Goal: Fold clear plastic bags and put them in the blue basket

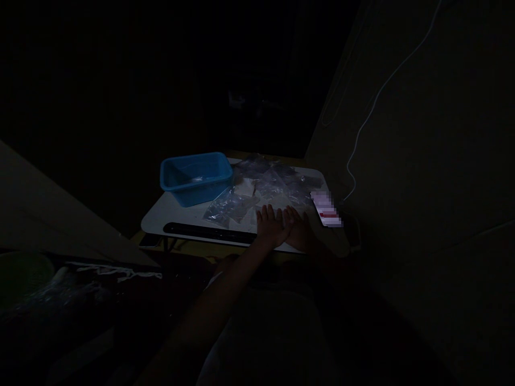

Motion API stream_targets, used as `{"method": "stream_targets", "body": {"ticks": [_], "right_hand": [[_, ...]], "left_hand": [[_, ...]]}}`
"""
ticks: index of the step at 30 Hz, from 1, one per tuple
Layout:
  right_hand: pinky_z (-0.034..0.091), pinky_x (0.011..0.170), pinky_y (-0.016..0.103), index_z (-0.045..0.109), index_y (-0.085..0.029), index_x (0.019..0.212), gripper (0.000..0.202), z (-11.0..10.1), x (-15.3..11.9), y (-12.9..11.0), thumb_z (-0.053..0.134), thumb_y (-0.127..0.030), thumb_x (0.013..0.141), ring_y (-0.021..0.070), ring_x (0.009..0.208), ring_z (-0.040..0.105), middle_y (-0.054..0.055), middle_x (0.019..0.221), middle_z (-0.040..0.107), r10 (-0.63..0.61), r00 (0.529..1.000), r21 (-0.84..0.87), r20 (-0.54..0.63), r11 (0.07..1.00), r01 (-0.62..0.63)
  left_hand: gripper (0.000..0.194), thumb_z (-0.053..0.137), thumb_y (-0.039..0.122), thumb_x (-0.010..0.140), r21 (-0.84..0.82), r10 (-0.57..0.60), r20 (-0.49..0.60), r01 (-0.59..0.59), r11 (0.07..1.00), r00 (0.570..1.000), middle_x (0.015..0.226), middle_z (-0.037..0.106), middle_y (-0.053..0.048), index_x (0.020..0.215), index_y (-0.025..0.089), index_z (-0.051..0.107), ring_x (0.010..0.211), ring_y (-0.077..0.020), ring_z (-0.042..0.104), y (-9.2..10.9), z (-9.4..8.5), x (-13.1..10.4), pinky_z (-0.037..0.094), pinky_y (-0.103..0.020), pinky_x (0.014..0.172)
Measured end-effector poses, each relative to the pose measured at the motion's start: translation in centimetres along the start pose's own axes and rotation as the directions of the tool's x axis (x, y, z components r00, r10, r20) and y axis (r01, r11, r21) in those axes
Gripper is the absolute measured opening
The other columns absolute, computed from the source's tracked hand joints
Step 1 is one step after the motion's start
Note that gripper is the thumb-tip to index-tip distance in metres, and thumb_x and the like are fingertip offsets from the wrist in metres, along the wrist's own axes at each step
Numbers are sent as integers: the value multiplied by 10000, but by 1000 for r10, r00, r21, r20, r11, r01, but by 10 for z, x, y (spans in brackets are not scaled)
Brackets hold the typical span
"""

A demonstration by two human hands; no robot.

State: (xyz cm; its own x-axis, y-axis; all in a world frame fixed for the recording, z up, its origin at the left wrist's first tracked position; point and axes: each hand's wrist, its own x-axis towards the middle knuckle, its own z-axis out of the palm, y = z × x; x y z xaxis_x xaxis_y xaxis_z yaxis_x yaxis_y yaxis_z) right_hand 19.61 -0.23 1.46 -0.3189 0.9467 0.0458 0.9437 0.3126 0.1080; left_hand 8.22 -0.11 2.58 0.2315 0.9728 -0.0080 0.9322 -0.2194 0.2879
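Side by side near the front edge of a small white table (161,213), both my hands lie palm down with fingers stretched forward. My left hand (272,226) is flat, its thumb side touching or slightly overlapping the other hand. My right hand (298,231) is darker in shadow, fingers also extended. Neither holds anything that I can see. Just beyond the fingertips spread crumpled clear plastic bags (277,182). Another clear plastic bag (225,208) lies to the left of my left hand. Whether something thin lies under the palms is hidden.
A blue plastic basin (201,187) stands at the table's back left. A lit phone (326,209) with a blurred screen lies at the right edge. A white cable (376,99) hangs along the right wall. The room is very dark; a green round object (26,273) is low left.
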Motion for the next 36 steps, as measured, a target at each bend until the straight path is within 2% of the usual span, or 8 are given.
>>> {"method": "stream_targets", "body": {"ticks": [5,15,21,27,32,36], "right_hand": [[169,1009,518,250,-88,1360,688,1,1,1,378,-441,785,280,1322,160,161,1431,235,0,1000,-6,6,1000,0],[161,1015,523,262,-58,1351,701,1,0,1,377,-441,775,264,1322,167,163,1431,227,-6,1000,36,-17,999,7],[171,1012,513,285,-51,1341,693,1,-2,0,367,-466,792,284,1315,183,177,1421,249,-9,999,37,-53,999,11],[169,1009,530,309,-39,1324,714,4,-1,-1,277,-547,823,278,1309,204,191,1415,251,-11,994,28,-105,1000,14],[182,1004,531,293,-52,1332,761,8,0,0,267,-605,810,287,1309,201,196,1414,253,-11,993,30,-117,999,15],[181,1005,531,313,-57,1322,771,10,1,2,267,-627,804,289,1303,220,203,1407,265,-17,991,39,-135,999,22]], "left_hand": [[677,130,602,833,10,-5,-18,6,1000,1000,1455,180,-95,1360,207,287,1328,-343,72,-2,3,0,76,-515,1045],[668,119,596,836,2,13,-21,-13,1000,1000,1455,184,-88,1359,217,293,1333,-320,73,-6,3,1,84,-491,1057],[694,81,533,865,64,58,-24,-56,996,998,1443,183,-152,1367,85,249,1338,-263,109,-16,3,0,104,-416,1074],[626,82,438,895,162,77,-72,-64,985,994,1434,214,-151,1362,55,247,1332,-252,146,-35,-4,-5,129,-399,1068],[540,157,376,904,214,62,-140,-31,976,988,1424,265,-110,1348,101,293,1320,-238,191,-61,-10,-3,175,-407,1051],[516,197,331,902,238,47,-135,-14,971,990,1423,267,-106,1352,92,281,1303,-253,234,-74,-13,0,228,-444,1023]]}}
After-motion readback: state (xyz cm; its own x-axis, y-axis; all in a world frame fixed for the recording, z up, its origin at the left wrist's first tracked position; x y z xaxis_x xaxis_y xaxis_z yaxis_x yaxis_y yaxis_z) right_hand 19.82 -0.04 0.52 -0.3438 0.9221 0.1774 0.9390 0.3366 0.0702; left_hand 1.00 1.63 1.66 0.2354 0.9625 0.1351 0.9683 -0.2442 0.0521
